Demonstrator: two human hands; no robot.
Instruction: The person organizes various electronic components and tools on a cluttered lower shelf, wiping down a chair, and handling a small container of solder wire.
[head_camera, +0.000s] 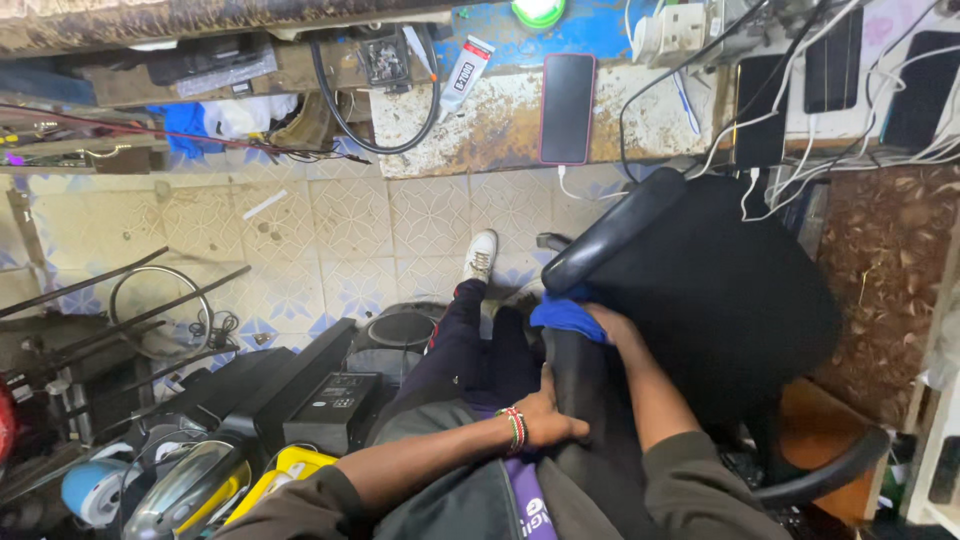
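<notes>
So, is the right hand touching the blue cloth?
Touching: in the head view the right hand presses the blue cloth against the black chair armrest.

right hand (600, 325) fingers hidden under blue cloth (567, 316) | black chair (720, 290) blurred

Screens first: I've got a phone (567, 108) with a pinkish-red rim lying face up on the rusty bench edge, screen dark. Three more dark slabs, phones or tablets, sit right of it (831, 62), cables running over them. A white glue tube (465, 72) with a red and black label lies tilted just left of the phone. Down on the floor there's a black box (335, 400) with a small pale label panel.
</notes>
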